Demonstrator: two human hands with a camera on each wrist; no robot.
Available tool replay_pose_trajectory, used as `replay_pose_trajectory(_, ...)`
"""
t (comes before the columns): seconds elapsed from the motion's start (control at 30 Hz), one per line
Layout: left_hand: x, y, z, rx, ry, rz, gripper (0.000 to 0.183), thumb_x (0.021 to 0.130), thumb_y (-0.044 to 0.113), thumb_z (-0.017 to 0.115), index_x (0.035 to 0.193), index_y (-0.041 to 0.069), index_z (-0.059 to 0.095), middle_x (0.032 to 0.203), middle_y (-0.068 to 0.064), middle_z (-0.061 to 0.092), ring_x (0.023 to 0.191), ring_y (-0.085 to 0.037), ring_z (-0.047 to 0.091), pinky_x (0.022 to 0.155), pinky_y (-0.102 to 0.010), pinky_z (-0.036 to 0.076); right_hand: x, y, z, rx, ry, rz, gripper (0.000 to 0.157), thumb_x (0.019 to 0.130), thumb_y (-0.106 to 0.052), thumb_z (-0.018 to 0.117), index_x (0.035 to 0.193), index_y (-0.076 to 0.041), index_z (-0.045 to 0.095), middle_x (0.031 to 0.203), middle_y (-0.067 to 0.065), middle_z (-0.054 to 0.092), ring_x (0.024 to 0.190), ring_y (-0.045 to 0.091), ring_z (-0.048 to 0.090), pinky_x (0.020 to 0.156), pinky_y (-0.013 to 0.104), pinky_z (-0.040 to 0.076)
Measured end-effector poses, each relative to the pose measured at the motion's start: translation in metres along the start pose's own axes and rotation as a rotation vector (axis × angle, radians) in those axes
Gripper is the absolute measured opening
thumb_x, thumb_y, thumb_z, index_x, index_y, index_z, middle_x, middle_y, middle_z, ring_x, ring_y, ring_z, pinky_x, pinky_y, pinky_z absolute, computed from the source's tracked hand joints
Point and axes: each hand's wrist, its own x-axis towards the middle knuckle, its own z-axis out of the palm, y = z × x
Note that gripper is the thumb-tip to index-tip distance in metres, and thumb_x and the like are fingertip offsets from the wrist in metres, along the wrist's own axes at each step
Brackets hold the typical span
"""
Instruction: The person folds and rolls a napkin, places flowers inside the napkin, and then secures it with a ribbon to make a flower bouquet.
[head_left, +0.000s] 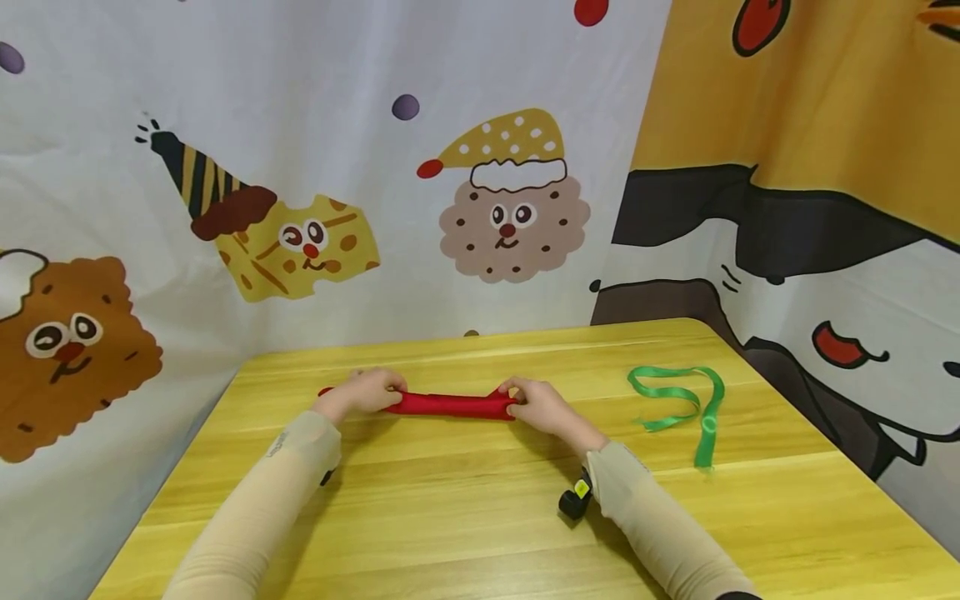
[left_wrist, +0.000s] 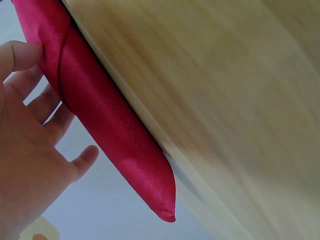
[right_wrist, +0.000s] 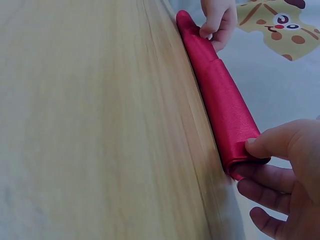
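Note:
A shiny red cloth point(head_left: 450, 406), rolled into a long tube, lies crosswise on the far part of the table. My left hand point(head_left: 367, 390) grips it near its left end, which pokes out past the hand. In the left wrist view the thumb rests on the roll point(left_wrist: 115, 125) near a folded seam, fingers at its edge. At the other end my right hand point(head_left: 543, 406) pinches the cloth. The right wrist view shows that thumb point(right_wrist: 257, 147) on top and fingers under the roll's end.
A green ribbon point(head_left: 708, 417) lies in loose curves on the table's right side. The wooden tabletop point(head_left: 420, 517) runs back to a white curtain point(head_left: 420, 308) printed with cartoon figures. Small black wrist cameras hang under the forearms, the right one point(head_left: 574, 502) close over the table.

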Motion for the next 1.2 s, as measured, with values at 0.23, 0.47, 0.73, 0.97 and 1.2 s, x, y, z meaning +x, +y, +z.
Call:
replay_pose_trajectory(0.23,0.0,0.001,0.004,-0.04,0.037,-0.003,0.029,0.095,0.012,0.054,0.122,0.015,0.064,0.119,-0.006,0.065,0.116,-0.029,0.055,0.094,-0.062,0.025,0.001,0.003,0.001,-0.016,0.006,0.002,0.023,0.091,-0.007,0.063,0.113,-0.012,0.063,0.065,-0.001,0.055,0.055,0.012,0.045,0.055,0.027,0.04)
replay_pose_trajectory(0.47,-0.004,0.003,0.005,-0.034,0.066,0.047,0.04,0.089,0.016,0.067,0.128,0.017,0.059,0.123,-0.004,0.061,0.116,-0.027,0.054,0.096,-0.062,0.027,0.002,0.004,0.003,-0.081,0.063,0.01,0.016,0.088,-0.007,0.067,0.104,-0.012,0.068,0.093,0.006,0.062,0.075,0.017,0.054,0.067,0.033,0.046)
replay_pose_trajectory(0.73,-0.008,0.002,0.007,-0.003,0.05,0.054,0.042,0.08,0.003,0.071,0.117,0.018,0.058,0.113,0.001,0.061,0.108,-0.024,0.055,0.095,-0.063,0.025,0.006,0.003,0.004,-0.197,0.077,-0.155,0.022,0.082,0.003,0.066,0.101,-0.008,0.069,0.098,0.004,0.06,0.091,0.02,0.057,0.08,0.037,0.048)
replay_pose_trajectory(0.97,-0.008,-0.001,0.007,0.032,0.068,0.045,0.022,0.082,0.004,0.068,0.097,0.02,0.063,0.09,0.008,0.062,0.086,-0.016,0.054,0.086,-0.051,0.03,0.005,-0.002,0.003,-0.268,-0.003,-0.176,0.023,0.081,-0.024,0.079,0.098,-0.01,0.071,0.086,-0.003,0.062,0.076,0.011,0.055,0.072,0.032,0.048)
replay_pose_trajectory(1.2,-0.008,-0.004,0.003,0.031,0.034,0.044,0.01,0.089,0.012,0.063,0.089,0.022,0.066,0.08,0.011,0.059,0.078,-0.014,0.051,0.086,-0.052,0.028,0.001,-0.01,0.002,-0.309,-0.062,-0.143,0.03,0.076,-0.033,0.082,0.097,-0.016,0.069,0.078,-0.008,0.062,0.069,0.008,0.054,0.068,0.031,0.045)
